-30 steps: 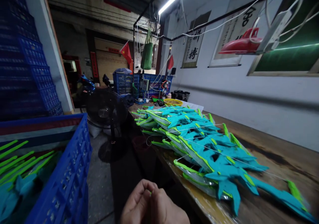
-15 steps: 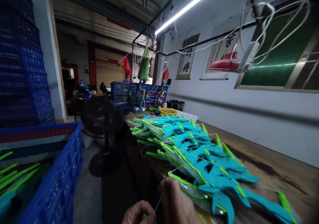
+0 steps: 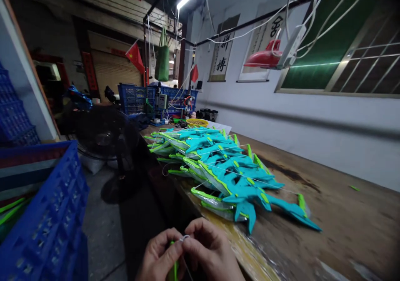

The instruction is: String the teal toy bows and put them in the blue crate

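At the bottom of the view, my left hand pinches a white string beside a bright green plastic piece. My right hand meets it fingertip to fingertip, closed on the same string, which forms a small loop between them. The lower part of the green piece is cut off by the frame. Just beyond my hands, a row of overlapping turquoise pieces with green edges, clear plastic and white strings lies on the wooden table.
A blue crate holding green-edged pieces stands at the left, with a black fan behind it. A yellow basket sits at the table's far end. A red lamp hangs above the brown table.
My hands have come together at the string, and the green piece now shows more by my left hand. The camera view has shifted, so the table and pieces appear higher and farther left.
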The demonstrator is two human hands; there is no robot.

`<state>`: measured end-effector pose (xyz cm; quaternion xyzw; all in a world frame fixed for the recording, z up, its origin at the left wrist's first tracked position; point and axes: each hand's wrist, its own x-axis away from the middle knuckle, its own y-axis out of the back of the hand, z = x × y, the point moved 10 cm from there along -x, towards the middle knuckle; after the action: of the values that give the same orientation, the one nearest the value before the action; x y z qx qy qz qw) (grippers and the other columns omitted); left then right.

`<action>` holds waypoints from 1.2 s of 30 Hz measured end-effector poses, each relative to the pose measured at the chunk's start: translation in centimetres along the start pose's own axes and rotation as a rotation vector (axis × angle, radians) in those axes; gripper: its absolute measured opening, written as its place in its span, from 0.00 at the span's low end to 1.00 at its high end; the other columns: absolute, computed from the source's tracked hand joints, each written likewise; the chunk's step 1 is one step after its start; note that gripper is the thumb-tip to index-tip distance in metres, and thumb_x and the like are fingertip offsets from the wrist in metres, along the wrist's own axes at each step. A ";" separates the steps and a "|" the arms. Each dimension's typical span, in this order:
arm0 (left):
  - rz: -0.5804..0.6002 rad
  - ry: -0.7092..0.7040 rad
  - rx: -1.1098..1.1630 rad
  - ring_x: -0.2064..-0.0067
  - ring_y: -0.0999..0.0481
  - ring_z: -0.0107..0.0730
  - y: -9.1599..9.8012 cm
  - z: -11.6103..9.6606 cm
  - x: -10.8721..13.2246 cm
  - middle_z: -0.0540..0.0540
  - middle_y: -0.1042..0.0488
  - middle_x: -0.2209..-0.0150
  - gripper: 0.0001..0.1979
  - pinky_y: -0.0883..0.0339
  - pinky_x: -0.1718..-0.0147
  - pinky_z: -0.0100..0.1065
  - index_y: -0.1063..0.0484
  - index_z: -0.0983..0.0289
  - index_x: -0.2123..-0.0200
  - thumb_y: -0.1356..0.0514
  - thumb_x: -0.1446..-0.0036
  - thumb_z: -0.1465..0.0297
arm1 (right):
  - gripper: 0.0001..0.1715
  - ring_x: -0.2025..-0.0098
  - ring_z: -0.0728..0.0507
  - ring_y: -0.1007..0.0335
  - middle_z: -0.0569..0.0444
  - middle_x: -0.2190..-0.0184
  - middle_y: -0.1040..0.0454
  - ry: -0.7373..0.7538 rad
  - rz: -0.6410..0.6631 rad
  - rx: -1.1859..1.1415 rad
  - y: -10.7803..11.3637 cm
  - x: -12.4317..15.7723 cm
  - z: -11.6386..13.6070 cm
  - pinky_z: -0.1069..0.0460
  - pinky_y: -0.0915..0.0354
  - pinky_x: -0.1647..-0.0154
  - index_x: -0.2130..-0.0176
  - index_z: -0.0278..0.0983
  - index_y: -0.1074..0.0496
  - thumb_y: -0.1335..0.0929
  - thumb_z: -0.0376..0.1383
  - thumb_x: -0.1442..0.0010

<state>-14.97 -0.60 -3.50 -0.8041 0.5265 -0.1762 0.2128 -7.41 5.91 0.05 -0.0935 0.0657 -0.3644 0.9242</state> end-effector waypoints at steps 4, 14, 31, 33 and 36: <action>0.020 0.003 -0.016 0.80 0.35 0.24 -0.8 0.3 0.2 0.50 0.27 0.80 0.17 0.47 0.79 0.27 0.24 0.64 0.74 0.30 0.48 0.56 | 0.31 0.84 0.51 0.36 0.61 0.85 0.33 -0.109 0.029 -0.114 -0.3 0.6 -1.0 0.58 0.48 0.82 0.74 0.36 0.35 0.20 0.54 0.55; -0.090 0.072 0.046 0.78 0.39 0.21 -0.2 1.4 0.3 0.45 0.35 0.79 0.17 0.43 0.76 0.25 0.28 0.64 0.74 0.28 0.51 0.58 | 0.09 0.72 0.50 0.33 0.57 0.74 0.31 0.501 -0.054 0.446 0.3 3.7 5.4 0.58 0.37 0.70 0.69 0.37 0.29 0.31 0.36 0.36; -0.152 -0.111 -0.423 0.76 0.41 0.24 -0.4 -0.5 1.0 0.46 0.37 0.79 0.21 0.46 0.77 0.26 0.27 0.64 0.74 0.31 0.50 0.52 | 0.09 0.72 0.50 0.34 0.59 0.73 0.32 0.426 -0.136 0.664 1.2 4.5 4.0 0.58 0.38 0.71 0.65 0.38 0.36 0.39 0.31 0.32; -0.159 -0.151 -0.491 0.76 0.41 0.24 -0.6 -1.1 1.1 0.46 0.38 0.79 0.22 0.46 0.77 0.26 0.28 0.64 0.75 0.33 0.49 0.50 | 0.08 0.72 0.50 0.34 0.59 0.73 0.32 0.364 -0.154 0.601 1.6 4.1 3.4 0.58 0.37 0.72 0.66 0.38 0.35 0.38 0.32 0.33; -0.094 -0.068 -0.411 0.77 0.41 0.25 -0.8 -0.4 1.0 0.45 0.39 0.79 0.23 0.46 0.77 0.26 0.29 0.63 0.73 0.34 0.48 0.48 | 0.07 0.73 0.50 0.34 0.59 0.74 0.32 0.391 -0.178 0.597 1.7 4.0 3.5 0.58 0.38 0.73 0.66 0.38 0.34 0.35 0.32 0.33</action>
<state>-14.13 -1.30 -2.71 -0.8598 0.5056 -0.0478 0.0536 -2.68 4.80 2.83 0.2464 0.1234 -0.4575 0.8454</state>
